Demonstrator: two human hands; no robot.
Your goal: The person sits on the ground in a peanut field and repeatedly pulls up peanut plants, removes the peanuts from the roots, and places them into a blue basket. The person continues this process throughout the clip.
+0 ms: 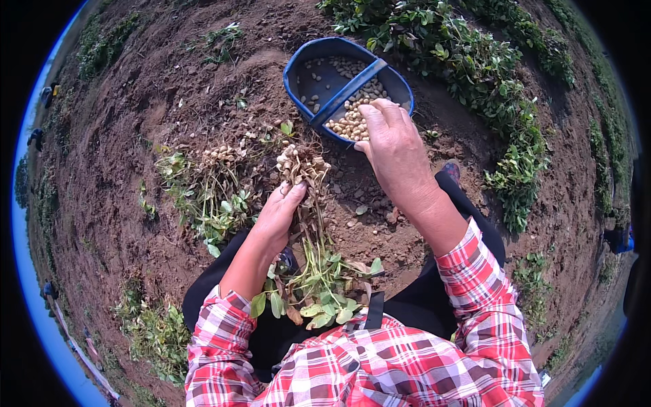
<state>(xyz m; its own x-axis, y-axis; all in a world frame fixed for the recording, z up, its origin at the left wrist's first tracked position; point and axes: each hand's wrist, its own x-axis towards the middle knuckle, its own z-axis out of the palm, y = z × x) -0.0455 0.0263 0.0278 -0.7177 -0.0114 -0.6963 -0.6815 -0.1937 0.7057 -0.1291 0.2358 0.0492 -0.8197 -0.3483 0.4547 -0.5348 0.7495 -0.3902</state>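
Note:
My left hand point(278, 213) grips an uprooted peanut plant point(316, 229) near its roots. Pale peanut pods point(291, 162) cluster at the root end, just beyond my thumb. Its leafy stems hang back over my lap. My right hand point(394, 140) is over the near right rim of a blue bucket point(290, 76), palm down, thumb and fingers apart. I see nothing between them, though the palm side is hidden. Loose peanuts point(352, 122) lie in the bucket, heaped mostly on the right, and a blue crossbar handle point(348, 94) spans its top.
Another pulled peanut plant point(208, 198) lies on the soil left of my left hand. Long rows of leafy plants point(473, 66) run along the right. More greenery point(155, 330) lies at lower left. Brown clods point(122, 168) cover the field. Small distant figures appear near the left rim.

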